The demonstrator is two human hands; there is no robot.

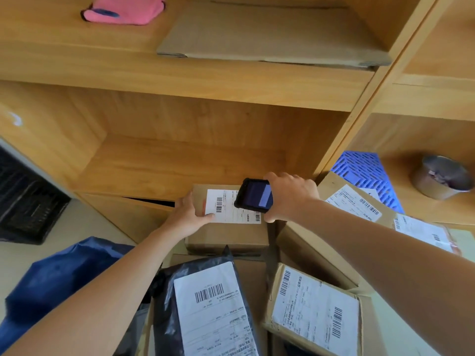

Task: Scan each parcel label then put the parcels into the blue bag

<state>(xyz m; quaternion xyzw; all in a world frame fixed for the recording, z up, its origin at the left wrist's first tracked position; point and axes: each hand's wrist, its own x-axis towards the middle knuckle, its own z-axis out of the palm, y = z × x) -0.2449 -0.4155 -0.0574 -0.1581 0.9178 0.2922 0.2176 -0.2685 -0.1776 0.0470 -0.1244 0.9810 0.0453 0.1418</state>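
Observation:
A brown cardboard parcel (226,235) with a white label (231,206) lies in the middle, against the wooden shelf. My left hand (189,214) grips its left edge, thumb on the label. My right hand (288,196) holds a black handheld scanner (254,195) just above the label's right part, screen facing up. Nearer me lie a black poly mailer (205,304) and a labelled carton (316,314). The blue bag (56,278) sits crumpled on the floor at lower left.
More labelled cartons (357,204) are stacked at the right beside a blue plastic crate (365,170). The wooden shelf unit (180,160) holds flattened cardboard (270,34), a pink cloth (126,10) and a tape roll (439,178). A black crate (23,201) stands at left.

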